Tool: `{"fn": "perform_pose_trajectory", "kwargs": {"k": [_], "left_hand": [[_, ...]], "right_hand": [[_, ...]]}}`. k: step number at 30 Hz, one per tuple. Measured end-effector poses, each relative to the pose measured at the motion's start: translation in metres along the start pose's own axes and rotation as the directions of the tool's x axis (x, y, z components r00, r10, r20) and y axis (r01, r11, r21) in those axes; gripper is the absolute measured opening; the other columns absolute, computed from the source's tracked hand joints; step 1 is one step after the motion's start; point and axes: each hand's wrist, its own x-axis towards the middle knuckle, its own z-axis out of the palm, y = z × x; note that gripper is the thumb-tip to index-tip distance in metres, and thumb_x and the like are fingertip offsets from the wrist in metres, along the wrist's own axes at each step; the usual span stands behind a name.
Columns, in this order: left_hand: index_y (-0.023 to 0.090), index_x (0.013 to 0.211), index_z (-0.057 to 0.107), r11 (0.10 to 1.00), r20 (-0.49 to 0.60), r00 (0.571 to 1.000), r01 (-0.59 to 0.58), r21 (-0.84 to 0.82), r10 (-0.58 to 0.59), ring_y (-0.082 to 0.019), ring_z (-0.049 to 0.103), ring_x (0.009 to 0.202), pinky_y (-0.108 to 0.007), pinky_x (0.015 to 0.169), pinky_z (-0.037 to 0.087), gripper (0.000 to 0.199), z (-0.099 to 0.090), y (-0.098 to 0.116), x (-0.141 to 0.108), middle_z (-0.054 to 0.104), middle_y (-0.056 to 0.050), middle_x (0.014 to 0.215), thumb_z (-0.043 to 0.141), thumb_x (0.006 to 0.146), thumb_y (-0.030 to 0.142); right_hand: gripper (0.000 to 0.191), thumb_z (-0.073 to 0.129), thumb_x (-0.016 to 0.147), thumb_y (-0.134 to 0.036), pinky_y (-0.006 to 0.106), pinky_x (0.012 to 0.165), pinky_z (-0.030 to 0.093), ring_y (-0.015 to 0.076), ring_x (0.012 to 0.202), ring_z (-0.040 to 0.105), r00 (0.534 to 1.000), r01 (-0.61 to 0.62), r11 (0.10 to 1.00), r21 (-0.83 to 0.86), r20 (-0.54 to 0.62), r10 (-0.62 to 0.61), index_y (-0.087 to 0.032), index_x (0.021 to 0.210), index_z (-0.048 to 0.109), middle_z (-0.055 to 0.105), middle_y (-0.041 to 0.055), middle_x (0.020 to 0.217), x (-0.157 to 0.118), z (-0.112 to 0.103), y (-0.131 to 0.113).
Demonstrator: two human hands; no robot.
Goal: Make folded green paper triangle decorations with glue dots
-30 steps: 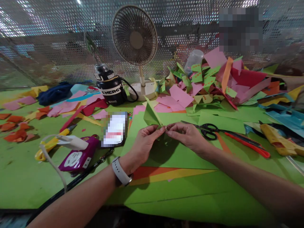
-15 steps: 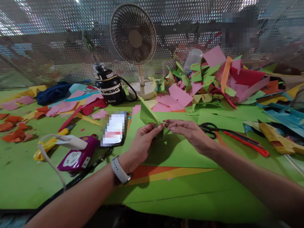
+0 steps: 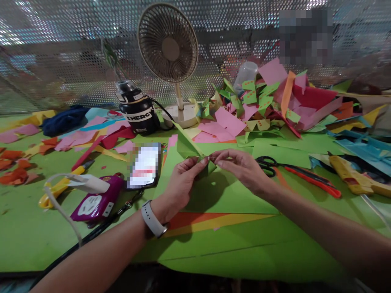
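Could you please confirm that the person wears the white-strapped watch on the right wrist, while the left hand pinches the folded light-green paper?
Not quite: the head view shows the white-strapped watch on the left wrist, not the right. The rest is correct: the left hand pinches the folded light-green paper.

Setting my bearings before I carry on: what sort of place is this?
Probably a papercraft work table: coloured paper scraps piled about, scissors and a yellow glue gun beside the hands' green paper.
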Motion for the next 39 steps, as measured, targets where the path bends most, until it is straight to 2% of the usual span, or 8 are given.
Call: {"fn": "perform_pose_trajectory", "kwargs": {"k": [2, 4, 9, 13, 19, 26, 32, 39], "left_hand": [[0.018, 0.067, 0.069, 1.0, -0.021, 1.0, -0.005, -0.022, 0.004, -0.008, 0.059, 0.058, -0.019, 0.056, 0.045, 0.019, 0.001, 0.0, 0.0, 0.071, 0.003, 0.065, 0.087, 0.061, 0.022], [0.018, 0.066, 0.069, 0.999, -0.018, 1.0, 0.012, -0.04, -0.013, -0.008, 0.06, 0.058, -0.019, 0.057, 0.046, 0.019, 0.001, -0.001, 0.0, 0.071, 0.003, 0.064, 0.087, 0.06, 0.022], [0.021, 0.068, 0.072, 0.996, 0.026, 1.0, -0.009, -0.086, 0.012, -0.013, 0.067, 0.074, -0.025, 0.07, 0.051, 0.019, -0.001, -0.005, 0.002, 0.075, 0.001, 0.076, 0.088, 0.059, 0.023], [0.021, 0.071, 0.074, 0.995, 0.073, 0.997, -0.02, -0.099, 0.028, -0.016, 0.068, 0.084, -0.029, 0.082, 0.052, 0.018, -0.001, -0.005, 0.003, 0.077, -0.001, 0.084, 0.088, 0.059, 0.023], [0.018, 0.069, 0.074, 0.987, 0.102, 0.995, 0.007, -0.159, 0.01, -0.014, 0.068, 0.069, -0.026, 0.075, 0.054, 0.019, 0.003, -0.004, 0.001, 0.075, -0.001, 0.072, 0.089, 0.057, 0.021], [0.017, 0.071, 0.071, 0.991, 0.075, 0.997, -0.01, -0.137, 0.02, -0.017, 0.07, 0.075, -0.029, 0.077, 0.053, 0.022, 0.0, -0.006, 0.003, 0.075, -0.002, 0.073, 0.088, 0.058, 0.022], [0.016, 0.068, 0.071, 0.993, 0.049, 0.999, 0.011, -0.116, -0.005, -0.013, 0.066, 0.067, -0.025, 0.071, 0.051, 0.021, 0.0, -0.003, 0.002, 0.072, 0.001, 0.065, 0.088, 0.058, 0.021], [0.014, 0.074, 0.073, 0.997, 0.065, 0.998, -0.016, -0.079, 0.021, -0.013, 0.064, 0.071, -0.025, 0.07, 0.048, 0.022, -0.001, -0.006, 0.002, 0.074, -0.003, 0.073, 0.087, 0.061, 0.025]], "right_hand": [[0.019, 0.063, 0.082, -0.038, 0.034, 0.079, 0.045, 0.0178, 0.087, 0.06, 0.997, -0.047, 0.998, 0.029, -0.056, 0.048, -0.02, 0.085, 0.065, 0.068, 0.0034, 0.094, -0.002, 0.0, -0.001], [0.024, 0.063, 0.082, -0.042, 0.031, 0.071, 0.045, 0.0165, 0.08, 0.059, 0.996, -0.082, 0.997, -0.001, -0.018, 0.082, -0.019, 0.089, 0.065, 0.067, 0.0029, 0.088, -0.003, 0.0, -0.001], [0.025, 0.065, 0.082, -0.042, 0.029, 0.069, 0.046, 0.0161, 0.082, 0.059, 1.0, -0.025, 0.996, -0.089, -0.01, 0.024, -0.019, 0.091, 0.066, 0.066, 0.0038, 0.092, -0.003, 0.004, 0.002], [0.033, 0.063, 0.081, -0.05, 0.028, 0.063, 0.045, 0.0132, 0.069, 0.057, 0.989, -0.102, 0.993, 0.058, 0.11, 0.095, -0.017, 0.082, 0.066, 0.065, 0.0015, 0.077, -0.002, 0.006, 0.006], [0.045, 0.065, 0.075, -0.06, 0.026, 0.057, 0.043, 0.0113, 0.061, 0.054, 0.995, -0.06, 0.997, 0.056, 0.077, 0.055, -0.016, 0.073, 0.066, 0.063, 0.0004, 0.067, 0.0, 0.009, 0.01], [0.044, 0.065, 0.076, -0.06, 0.026, 0.059, 0.045, 0.0118, 0.061, 0.055, 0.999, -0.027, 0.998, 0.062, 0.04, 0.025, -0.016, 0.07, 0.064, 0.061, -0.0002, 0.064, 0.001, 0.015, 0.01], [0.043, 0.069, 0.073, -0.059, 0.025, 0.057, 0.042, 0.011, 0.062, 0.054, 0.994, -0.086, 0.992, 0.088, 0.07, 0.08, -0.016, 0.074, 0.066, 0.062, 0.0002, 0.068, -0.003, 0.015, 0.01], [0.039, 0.079, 0.064, -0.053, 0.025, 0.055, 0.04, 0.0101, 0.057, 0.053, 0.973, -0.221, 0.965, 0.138, 0.097, 0.209, -0.016, 0.067, 0.066, 0.063, -0.0004, 0.062, -0.004, 0.015, 0.012]]}}
